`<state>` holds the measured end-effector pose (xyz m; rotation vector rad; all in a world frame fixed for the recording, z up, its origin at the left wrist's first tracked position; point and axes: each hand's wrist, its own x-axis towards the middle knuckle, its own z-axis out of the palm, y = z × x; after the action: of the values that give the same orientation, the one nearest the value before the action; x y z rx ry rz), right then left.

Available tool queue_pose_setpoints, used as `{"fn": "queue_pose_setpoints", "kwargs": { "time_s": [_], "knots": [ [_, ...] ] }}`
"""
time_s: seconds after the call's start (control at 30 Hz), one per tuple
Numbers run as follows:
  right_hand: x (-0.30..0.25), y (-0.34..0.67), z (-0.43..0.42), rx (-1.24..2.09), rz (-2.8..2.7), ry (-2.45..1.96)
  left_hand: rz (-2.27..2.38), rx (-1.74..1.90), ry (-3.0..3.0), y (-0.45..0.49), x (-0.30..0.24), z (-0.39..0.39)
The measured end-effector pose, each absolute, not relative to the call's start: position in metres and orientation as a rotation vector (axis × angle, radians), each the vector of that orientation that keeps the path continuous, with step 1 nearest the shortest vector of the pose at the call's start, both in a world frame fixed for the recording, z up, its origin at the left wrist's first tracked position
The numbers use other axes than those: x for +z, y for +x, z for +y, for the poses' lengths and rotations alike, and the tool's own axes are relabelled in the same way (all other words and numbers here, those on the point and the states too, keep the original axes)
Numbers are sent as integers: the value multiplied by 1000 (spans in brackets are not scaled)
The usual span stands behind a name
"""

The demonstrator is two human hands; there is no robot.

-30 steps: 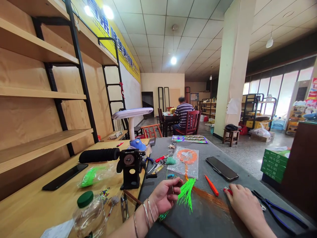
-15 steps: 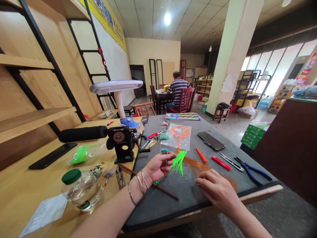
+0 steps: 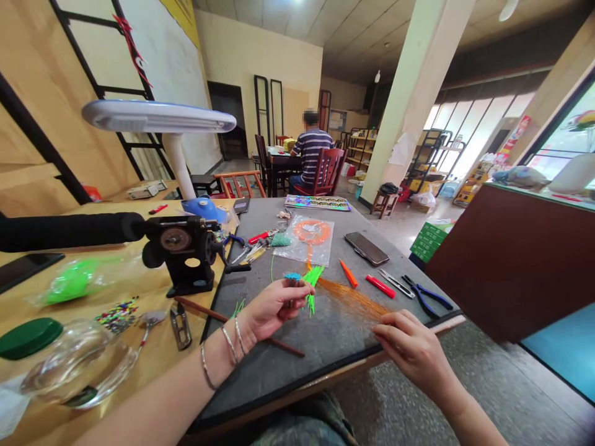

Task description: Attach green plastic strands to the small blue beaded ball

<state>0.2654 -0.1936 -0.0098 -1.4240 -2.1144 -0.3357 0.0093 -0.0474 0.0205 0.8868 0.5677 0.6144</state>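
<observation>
Nothing legible. Yellow banner [image 3: 183, 15] is cut off at the top edge, no characters showing. Print on green boxes [image 3: 428, 240] and red sign [image 3: 515, 131] is too small to read.

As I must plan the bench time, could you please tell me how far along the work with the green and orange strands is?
Done: a green strand bundle is gathered at a blue-topped end. In hand: the left hand pinches it above the table; the right hand rests open on the loose orange strands. Left: those strands lie ungathered, and the scissors and pliers sit untouched nearby.
</observation>
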Motion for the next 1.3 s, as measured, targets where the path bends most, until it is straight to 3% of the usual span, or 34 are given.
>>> {"fn": "queue_pose_setpoints", "kwargs": {
  "time_s": [0.4, 0.8, 1.1, 1.3],
  "knots": [
    [-8, 257, -192, -485, -2448, -1416, 584, 594, 924, 11, 16, -48],
    [10, 259, -170, -259, -2741, -1333, 573, 603, 927, 12, 19, -50],
    [-2, 248, -165, 187, -2013, -1311, 586, 582, 963, 13, 19, -51],
    [-2, 208, -138, 751, -1450, -1196, 613, 624, 1063, 15, 20, -52]
  ]
}}
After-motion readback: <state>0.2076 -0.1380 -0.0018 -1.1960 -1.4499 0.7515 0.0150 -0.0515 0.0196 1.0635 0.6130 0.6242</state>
